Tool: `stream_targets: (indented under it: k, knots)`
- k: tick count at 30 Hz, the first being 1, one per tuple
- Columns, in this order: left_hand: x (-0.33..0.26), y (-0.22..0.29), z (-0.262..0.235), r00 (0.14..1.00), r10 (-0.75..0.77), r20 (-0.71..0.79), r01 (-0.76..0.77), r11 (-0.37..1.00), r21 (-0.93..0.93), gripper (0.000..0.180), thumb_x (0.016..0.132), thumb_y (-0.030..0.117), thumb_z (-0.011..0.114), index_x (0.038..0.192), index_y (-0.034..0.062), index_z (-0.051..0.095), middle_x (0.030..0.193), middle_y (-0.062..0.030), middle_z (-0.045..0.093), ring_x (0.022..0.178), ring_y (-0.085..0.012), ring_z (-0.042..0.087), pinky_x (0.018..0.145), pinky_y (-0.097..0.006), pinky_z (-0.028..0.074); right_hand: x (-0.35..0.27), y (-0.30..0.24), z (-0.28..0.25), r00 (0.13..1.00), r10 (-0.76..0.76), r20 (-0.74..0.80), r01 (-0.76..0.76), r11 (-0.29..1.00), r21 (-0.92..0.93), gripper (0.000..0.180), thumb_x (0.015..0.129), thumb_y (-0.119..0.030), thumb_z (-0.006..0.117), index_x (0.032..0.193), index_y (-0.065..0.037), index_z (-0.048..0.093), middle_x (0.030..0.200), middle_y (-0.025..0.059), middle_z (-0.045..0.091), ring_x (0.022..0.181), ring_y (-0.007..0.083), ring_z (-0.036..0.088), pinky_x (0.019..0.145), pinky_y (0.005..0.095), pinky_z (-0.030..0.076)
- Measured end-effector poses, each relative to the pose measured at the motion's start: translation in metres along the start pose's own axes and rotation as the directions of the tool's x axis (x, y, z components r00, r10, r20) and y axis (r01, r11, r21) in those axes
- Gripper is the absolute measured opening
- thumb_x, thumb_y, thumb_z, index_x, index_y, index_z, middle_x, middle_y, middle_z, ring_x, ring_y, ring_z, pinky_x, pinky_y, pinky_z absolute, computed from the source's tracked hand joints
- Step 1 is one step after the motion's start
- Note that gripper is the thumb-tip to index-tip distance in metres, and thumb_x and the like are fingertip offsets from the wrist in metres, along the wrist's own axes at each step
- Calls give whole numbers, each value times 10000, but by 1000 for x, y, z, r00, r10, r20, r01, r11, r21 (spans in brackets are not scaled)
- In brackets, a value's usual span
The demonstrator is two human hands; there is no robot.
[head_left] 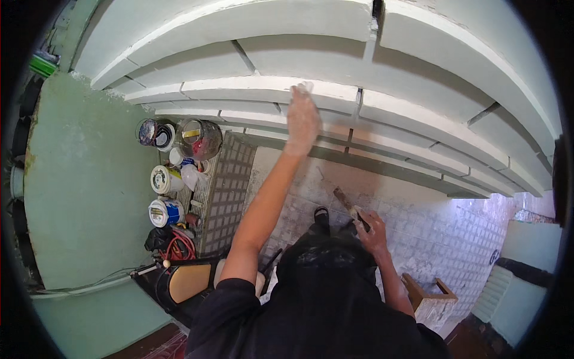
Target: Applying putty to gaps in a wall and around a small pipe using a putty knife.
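Observation:
My left hand [302,119] is stretched out to the pale stepped moulding [418,107] of a wall and presses a small white piece [304,87], a pad or cloth, against one white ledge. My right hand [373,230] stays low beside my body and is closed on the handle of a scraper [348,205], whose flat blade points up and to the left. My dark shirt fills the lower middle of the view. One foot in a dark shoe [321,215] shows far below on the tiled floor.
Several paint buckets and tubs [164,179] stand along the green wall [78,197] at the left, with a red coiled cable [177,247] and a yellow-seated chair [188,281] below them. A wooden box [427,296] stands on the tiled floor [454,239] at the lower right.

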State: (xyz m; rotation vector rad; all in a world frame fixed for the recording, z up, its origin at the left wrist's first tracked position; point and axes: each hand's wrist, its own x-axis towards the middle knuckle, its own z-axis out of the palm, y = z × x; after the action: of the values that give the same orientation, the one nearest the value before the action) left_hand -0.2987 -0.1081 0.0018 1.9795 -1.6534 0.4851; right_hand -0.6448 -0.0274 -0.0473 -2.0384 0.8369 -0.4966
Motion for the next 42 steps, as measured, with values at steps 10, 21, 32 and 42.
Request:
stream_targets:
  k: [10, 21, 32, 42]
  knots:
    - [11, 80, 70, 949, 22, -315, -123, 945, -302, 382, 851, -43, 456, 1228, -92, 486, 1380, -320, 448, 1295, -490, 423, 1105, -504, 346, -13, -17, -31, 988, 111, -112, -109, 994, 22, 337, 831, -100, 647, 1161, -40, 675, 837, 181, 585, 785, 351, 596, 711, 420, 483]
    - [38, 180, 58, 976, 52, -211, -100, 970, -223, 331, 844, -43, 496, 1169, -110, 496, 1231, -339, 507, 1131, -475, 546, 972, -520, 472, -27, 12, -48, 963, 133, -232, -128, 991, 34, 378, 818, -75, 661, 1195, -57, 668, 804, 162, 591, 711, 308, 587, 660, 384, 475]
    - [38, 133, 39, 987, -106, 119, 142, 925, -352, 479, 798, -66, 484, 1270, -149, 463, 1261, -395, 483, 1091, -476, 561, 932, -514, 478, -42, 25, -72, 942, 154, -299, -144, 988, 55, 335, 827, -90, 657, 1154, -16, 666, 790, 159, 573, 712, 297, 576, 658, 373, 459]
    - [46, 144, 23, 993, 76, -87, -94, 970, -225, 611, 719, -94, 542, 1321, 7, 506, 1077, -277, 584, 1087, -494, 556, 946, -500, 479, -64, 35, -96, 921, 278, -275, -274, 960, 51, 394, 826, -105, 652, 1220, -99, 662, 890, 185, 612, 798, 360, 605, 725, 412, 490]
